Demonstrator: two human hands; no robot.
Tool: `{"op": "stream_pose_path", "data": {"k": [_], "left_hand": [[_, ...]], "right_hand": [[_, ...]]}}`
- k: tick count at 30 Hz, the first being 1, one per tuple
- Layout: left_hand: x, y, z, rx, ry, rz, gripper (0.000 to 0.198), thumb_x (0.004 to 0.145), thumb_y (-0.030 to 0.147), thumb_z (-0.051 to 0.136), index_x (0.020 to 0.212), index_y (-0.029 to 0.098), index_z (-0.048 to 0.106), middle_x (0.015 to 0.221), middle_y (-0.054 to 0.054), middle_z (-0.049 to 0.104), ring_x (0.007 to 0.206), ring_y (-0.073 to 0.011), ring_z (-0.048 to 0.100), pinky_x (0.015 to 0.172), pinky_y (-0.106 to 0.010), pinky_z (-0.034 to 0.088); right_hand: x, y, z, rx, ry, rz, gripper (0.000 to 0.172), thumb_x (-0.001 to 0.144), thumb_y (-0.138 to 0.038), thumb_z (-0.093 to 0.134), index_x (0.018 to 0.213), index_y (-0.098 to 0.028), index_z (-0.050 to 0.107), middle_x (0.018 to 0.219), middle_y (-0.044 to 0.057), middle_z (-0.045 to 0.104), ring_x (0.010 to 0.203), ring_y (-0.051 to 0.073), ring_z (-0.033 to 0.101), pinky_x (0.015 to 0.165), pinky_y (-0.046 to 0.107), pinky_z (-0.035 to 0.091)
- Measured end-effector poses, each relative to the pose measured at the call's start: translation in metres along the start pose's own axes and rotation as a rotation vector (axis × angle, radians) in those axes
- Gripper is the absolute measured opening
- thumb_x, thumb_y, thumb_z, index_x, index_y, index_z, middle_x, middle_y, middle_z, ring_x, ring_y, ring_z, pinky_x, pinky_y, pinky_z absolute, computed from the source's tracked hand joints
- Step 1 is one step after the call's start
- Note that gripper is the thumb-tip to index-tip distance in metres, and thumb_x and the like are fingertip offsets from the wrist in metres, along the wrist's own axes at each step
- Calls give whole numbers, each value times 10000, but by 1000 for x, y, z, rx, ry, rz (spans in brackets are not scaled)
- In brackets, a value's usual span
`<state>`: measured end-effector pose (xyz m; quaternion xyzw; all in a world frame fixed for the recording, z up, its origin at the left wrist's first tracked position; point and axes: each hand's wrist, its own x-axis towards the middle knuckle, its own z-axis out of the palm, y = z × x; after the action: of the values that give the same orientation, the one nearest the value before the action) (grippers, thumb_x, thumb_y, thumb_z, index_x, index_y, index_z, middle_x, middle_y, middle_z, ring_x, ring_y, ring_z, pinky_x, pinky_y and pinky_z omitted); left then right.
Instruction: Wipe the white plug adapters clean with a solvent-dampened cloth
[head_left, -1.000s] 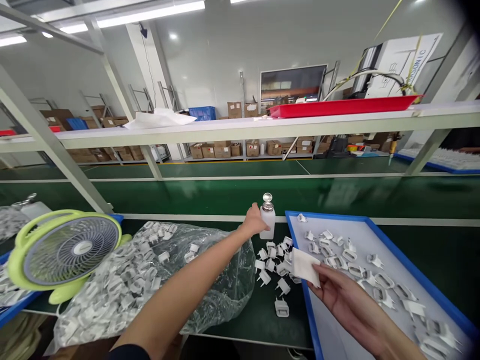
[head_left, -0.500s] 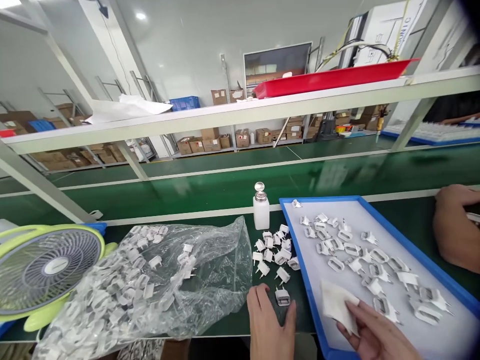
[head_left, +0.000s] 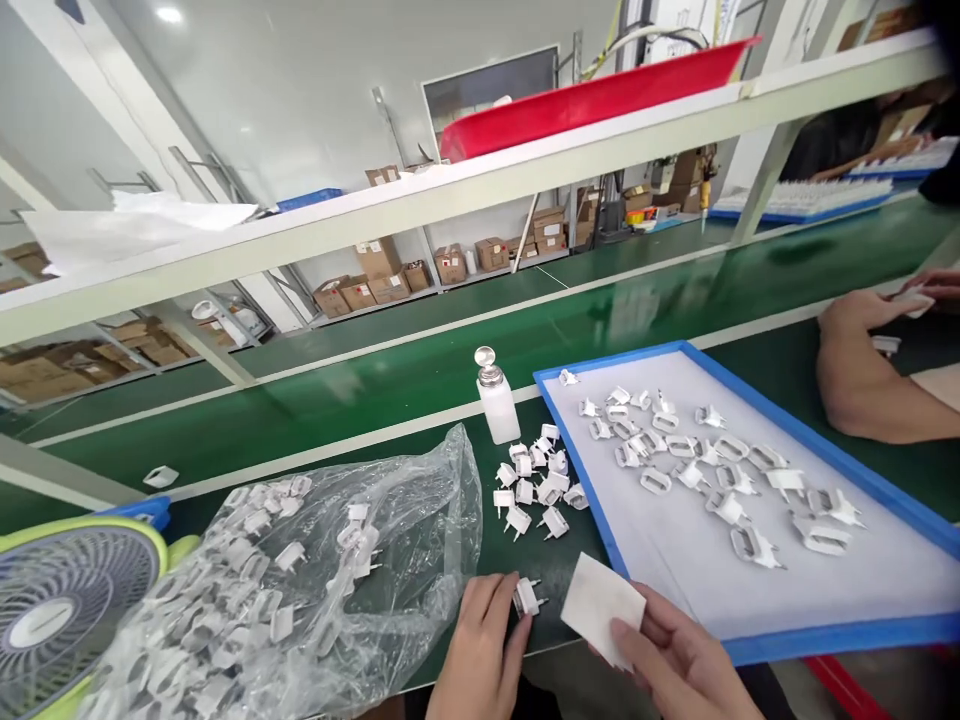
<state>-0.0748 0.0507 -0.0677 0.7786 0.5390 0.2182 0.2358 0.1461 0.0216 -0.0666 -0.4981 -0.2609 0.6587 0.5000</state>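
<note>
Near the front edge of the green bench, my left hand pinches a white two-pin plug housing, its pins pointing right. Just right of it, my right hand grips a folded white cloth between thumb and fingers. The cloth and the housing are apart. Beyond my hands lies a small pile of similar plug housings, next to a white pump bottle. A blue-rimmed tray to the right carries several more housings, loosely scattered.
A clear plastic bag full of housings spreads over the left side. A green fan stands at the far left. A red tray rests on the shelf above. At right a co-worker's arm reaches over the bench.
My left hand has closed on the nearest housing and turned it so its pins point right. My right hand has brought the cloth from over the tray toward my left hand. The view has tilted.
</note>
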Motion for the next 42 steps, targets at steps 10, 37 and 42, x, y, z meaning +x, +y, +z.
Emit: {"op": "stream_pose_path", "data": {"k": [10, 37, 42], "left_hand": [[5, -3, 3, -140, 57, -52, 322, 884, 42, 509, 1101, 194, 692, 1032, -95, 701, 958, -239, 654, 845, -353, 561], [-12, -3, 24, -384, 496, -23, 434, 726, 25, 495, 993, 229, 769, 767, -18, 674, 685, -175, 643, 653, -248, 538], [-21, 17, 29, -601, 695, -103, 242, 792, 145, 622, 971, 214, 770, 801, -34, 715, 675, -187, 678, 632, -247, 533]], "right_hand": [[32, 44, 38, -1099, -11, -1059, 538, 935, -61, 390, 1451, -198, 459, 1120, 64, 715, 1131, 159, 645, 919, 217, 554], [31, -11, 50, -384, -278, -148, 285, 922, -427, 547, 1049, -187, 635, 760, -19, 615, 736, 150, 565, 681, 244, 408], [10, -4, 63, 18, -215, 41, 446, 730, -585, 762, 926, -186, 732, 765, 7, 622, 700, 121, 524, 663, 210, 446]]}}
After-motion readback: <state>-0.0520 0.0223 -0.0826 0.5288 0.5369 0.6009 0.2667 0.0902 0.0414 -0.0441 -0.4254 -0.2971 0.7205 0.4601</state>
